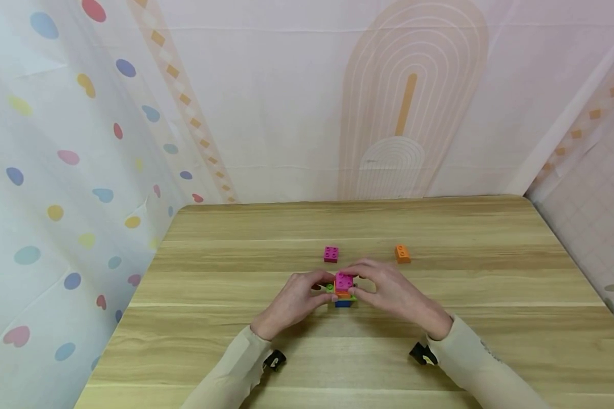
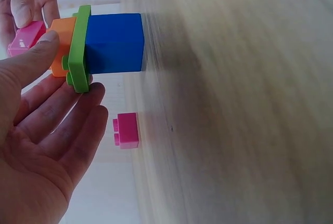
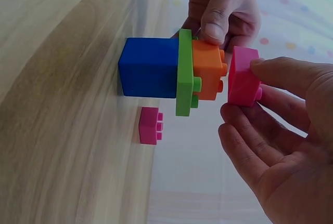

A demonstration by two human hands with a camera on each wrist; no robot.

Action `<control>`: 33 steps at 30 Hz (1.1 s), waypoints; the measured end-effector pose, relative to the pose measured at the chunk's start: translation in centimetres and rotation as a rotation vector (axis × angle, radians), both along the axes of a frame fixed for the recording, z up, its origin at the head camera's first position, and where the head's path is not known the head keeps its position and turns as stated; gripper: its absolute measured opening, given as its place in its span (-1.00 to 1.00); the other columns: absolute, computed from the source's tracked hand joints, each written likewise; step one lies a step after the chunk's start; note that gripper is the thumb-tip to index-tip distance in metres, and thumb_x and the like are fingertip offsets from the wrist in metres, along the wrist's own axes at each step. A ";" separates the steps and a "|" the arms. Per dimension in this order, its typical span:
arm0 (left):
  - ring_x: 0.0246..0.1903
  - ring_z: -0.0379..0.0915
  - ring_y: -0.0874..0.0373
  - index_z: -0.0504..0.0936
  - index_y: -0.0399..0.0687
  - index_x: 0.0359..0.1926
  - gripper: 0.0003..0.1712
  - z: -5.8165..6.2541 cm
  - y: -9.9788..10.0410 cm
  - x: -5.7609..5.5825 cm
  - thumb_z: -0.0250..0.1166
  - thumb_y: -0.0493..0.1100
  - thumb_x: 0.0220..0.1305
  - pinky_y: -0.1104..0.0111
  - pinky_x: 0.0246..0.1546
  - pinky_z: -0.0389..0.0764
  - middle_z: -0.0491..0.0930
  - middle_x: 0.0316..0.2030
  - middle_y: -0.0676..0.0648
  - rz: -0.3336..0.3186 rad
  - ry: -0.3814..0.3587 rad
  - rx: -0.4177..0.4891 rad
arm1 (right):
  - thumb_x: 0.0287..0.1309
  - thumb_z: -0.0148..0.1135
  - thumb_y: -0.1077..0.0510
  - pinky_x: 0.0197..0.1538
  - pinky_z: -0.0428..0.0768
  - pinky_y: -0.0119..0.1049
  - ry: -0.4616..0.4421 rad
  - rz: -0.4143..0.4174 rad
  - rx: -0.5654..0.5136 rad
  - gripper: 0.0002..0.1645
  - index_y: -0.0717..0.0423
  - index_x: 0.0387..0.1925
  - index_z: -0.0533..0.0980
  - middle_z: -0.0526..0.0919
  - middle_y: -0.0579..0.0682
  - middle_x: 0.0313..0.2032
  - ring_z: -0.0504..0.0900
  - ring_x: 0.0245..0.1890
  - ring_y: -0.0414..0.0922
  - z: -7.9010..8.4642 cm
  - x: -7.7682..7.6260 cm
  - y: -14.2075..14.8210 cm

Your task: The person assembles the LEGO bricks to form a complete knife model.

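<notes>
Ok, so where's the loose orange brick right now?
In the head view, the loose orange brick lies on the wooden table, right of centre, just beyond the right hand, with the loose pink brick off to its left.

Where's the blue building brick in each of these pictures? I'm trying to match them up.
Head: the blue building brick is right of centre in the lower half, partly hidden under the stack.
Left wrist: upper left, nearly whole side showing.
Right wrist: upper half, slightly left of centre.
Shared landmark: the green plate directly on top of it in the stack.
</notes>
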State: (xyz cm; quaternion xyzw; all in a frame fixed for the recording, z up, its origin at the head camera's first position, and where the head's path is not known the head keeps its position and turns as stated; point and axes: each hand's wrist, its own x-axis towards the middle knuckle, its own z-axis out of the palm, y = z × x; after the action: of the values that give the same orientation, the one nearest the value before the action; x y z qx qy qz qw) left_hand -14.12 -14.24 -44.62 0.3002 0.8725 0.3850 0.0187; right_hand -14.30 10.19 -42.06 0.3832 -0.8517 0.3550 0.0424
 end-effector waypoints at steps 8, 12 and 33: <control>-0.03 0.70 0.10 0.71 -0.15 0.03 -0.72 0.0 -0.1 0.0 0.46 -0.19 0.34 0.25 0.03 0.71 0.76 -0.02 -0.07 -0.001 0.011 0.002 | 0.29 0.42 0.25 0.17 0.66 -0.08 -0.009 0.019 0.017 -0.60 0.11 0.15 0.65 0.70 -0.01 0.11 0.66 0.13 -0.03 -0.2 -0.1 -0.3; -0.03 0.71 0.10 0.71 -0.15 0.03 -0.71 0.0 -0.1 0.0 0.46 -0.17 0.34 0.25 0.03 0.71 0.76 -0.02 -0.07 0.003 0.008 -0.001 | 0.31 0.42 0.23 0.17 0.65 -0.07 -0.024 0.019 0.024 -0.62 0.11 0.14 0.66 0.69 0.00 0.11 0.66 0.12 -0.02 -0.1 -0.1 -0.4; -0.03 0.72 0.05 0.73 -0.18 0.10 -0.64 0.2 -0.4 0.1 0.45 -0.15 0.35 0.29 0.00 0.71 0.75 0.03 -0.10 -0.003 -0.052 -0.002 | 0.35 0.38 0.18 0.16 0.66 -0.06 -0.043 0.031 0.033 -0.62 0.12 0.17 0.65 0.68 0.01 0.12 0.67 0.12 -0.01 -0.3 -0.3 -0.3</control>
State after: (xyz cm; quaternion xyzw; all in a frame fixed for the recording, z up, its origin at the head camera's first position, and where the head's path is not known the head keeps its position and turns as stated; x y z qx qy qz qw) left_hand -14.05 -14.64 -44.45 0.2913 0.8717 0.3918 0.0421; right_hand -14.58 9.88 -42.35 0.3894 -0.8520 0.3497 0.0120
